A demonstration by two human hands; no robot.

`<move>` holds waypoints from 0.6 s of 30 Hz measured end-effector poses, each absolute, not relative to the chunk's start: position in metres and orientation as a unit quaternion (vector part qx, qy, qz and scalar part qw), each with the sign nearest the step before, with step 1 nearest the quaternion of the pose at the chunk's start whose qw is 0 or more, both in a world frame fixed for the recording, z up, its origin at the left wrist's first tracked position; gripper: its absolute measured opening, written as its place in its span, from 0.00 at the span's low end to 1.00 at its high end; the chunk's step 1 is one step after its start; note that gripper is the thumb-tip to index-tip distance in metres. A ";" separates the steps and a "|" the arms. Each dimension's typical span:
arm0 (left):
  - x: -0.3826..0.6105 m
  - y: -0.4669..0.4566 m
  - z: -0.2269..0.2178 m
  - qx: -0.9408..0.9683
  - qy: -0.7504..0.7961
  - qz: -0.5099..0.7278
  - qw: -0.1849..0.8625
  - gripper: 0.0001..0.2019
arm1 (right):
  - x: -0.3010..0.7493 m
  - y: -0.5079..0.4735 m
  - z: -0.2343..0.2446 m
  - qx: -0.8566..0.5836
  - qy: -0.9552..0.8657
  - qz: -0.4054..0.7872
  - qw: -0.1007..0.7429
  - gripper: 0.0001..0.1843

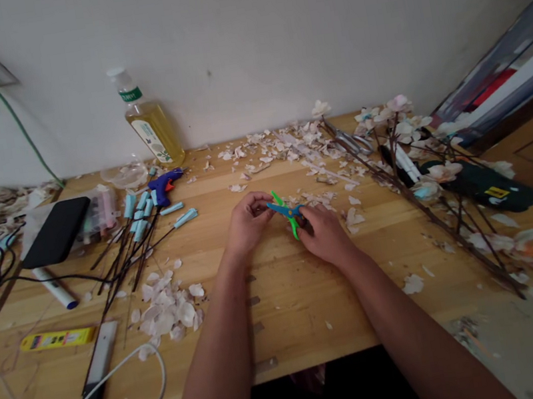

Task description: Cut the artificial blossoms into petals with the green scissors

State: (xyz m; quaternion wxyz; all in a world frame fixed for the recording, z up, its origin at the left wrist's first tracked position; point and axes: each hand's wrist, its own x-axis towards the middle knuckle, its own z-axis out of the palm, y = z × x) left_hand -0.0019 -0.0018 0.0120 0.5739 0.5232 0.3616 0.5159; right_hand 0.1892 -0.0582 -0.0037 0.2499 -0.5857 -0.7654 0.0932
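My right hand [325, 234] grips a small pair of blue and green scissors [291, 212] above the middle of the wooden table. The blades are spread, pointing left toward my left hand [250, 222]. Thumb and fingers of my left hand are pinched together right beside the blades, and what lies in the pinch is too small to make out. Pale petal scraps [315, 202] are strewn just behind both hands. To the left of my left forearm lies a loose heap of whitish petals [169, 306].
Left are blue-tipped stems [141, 222], a glue gun [163, 187], a phone [58, 231], a marker [55, 288], a yellow packet [58, 338] and a utility knife [97, 375]. An oil bottle [152, 126] stands by the wall. Flowering branches [445, 225] and metal scissors [351, 139] lie right.
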 end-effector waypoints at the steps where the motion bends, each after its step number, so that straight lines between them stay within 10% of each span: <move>1: -0.003 -0.002 0.012 0.529 0.362 0.516 0.569 0.15 | 0.189 -0.058 -0.004 -0.586 -0.766 0.092 0.249 0.05; 18: -0.007 -0.007 0.020 0.576 0.399 0.490 0.519 0.27 | 0.189 -0.061 -0.001 -0.584 -0.775 0.080 0.227 0.06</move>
